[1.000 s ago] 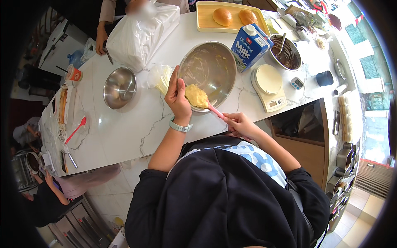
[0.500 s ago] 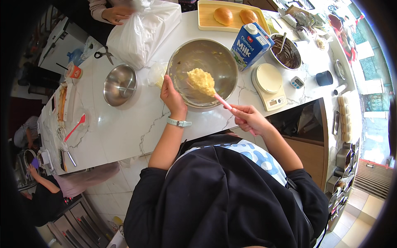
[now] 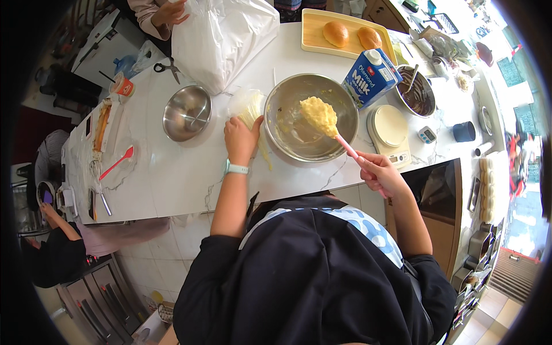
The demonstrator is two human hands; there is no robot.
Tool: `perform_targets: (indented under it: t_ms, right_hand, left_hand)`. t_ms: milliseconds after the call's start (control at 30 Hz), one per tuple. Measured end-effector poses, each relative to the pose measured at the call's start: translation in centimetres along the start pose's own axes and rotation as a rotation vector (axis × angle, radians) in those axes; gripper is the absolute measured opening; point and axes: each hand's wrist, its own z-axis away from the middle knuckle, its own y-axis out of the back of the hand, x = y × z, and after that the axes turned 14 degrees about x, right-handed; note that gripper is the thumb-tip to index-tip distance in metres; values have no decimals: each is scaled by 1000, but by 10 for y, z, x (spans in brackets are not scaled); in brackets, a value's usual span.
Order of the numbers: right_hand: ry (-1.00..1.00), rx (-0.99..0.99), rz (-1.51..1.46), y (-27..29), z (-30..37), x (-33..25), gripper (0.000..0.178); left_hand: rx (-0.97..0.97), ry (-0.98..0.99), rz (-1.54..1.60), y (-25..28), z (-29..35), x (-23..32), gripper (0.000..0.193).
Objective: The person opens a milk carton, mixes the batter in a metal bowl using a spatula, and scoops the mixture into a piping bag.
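My right hand (image 3: 379, 174) grips the pink handle of a spatula (image 3: 347, 146). A thick heap of yellow cream (image 3: 319, 116) covers its head, held over the large steel mixing bowl (image 3: 280, 138). Smears of the same cream cling to the bowl's inside. Left of the bowl, my left hand (image 3: 241, 140) is closed on a clear plastic piping bag (image 3: 248, 106) lying on the counter. Pale yellow cream shows through the bag, and part of it trails below my fingers. My fingertips are partly hidden.
A blue milk carton (image 3: 368, 80), kitchen scale (image 3: 390, 129) and chocolate-smeared bowl (image 3: 422, 98) stand right of the mixing bowl. Two buns sit on a tray (image 3: 313, 43) behind. Leftward are a smaller steel bowl (image 3: 187, 115), scissors (image 3: 168, 69), red spatula (image 3: 118, 163) and white bag (image 3: 224, 46).
My left hand has let go of the mixing bowl's rim and moved left onto the piping bag. The cream-loaded spatula stays over the bowl in my right hand.
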Motion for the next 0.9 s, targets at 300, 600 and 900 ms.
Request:
perform_targets:
  t_ms: [300, 600, 900]
  right_hand:
    - [26, 6, 40, 10, -10, -8, 35]
    - [244, 51, 406, 7, -28, -14, 27]
    - [272, 74, 329, 0, -3, -25, 26]
  left_hand:
    - [-311, 492, 750, 23, -32, -17, 29]
    - [-409, 296, 1576, 90, 12, 36, 52]
    - [-325, 296, 1215, 96, 21, 38, 38]
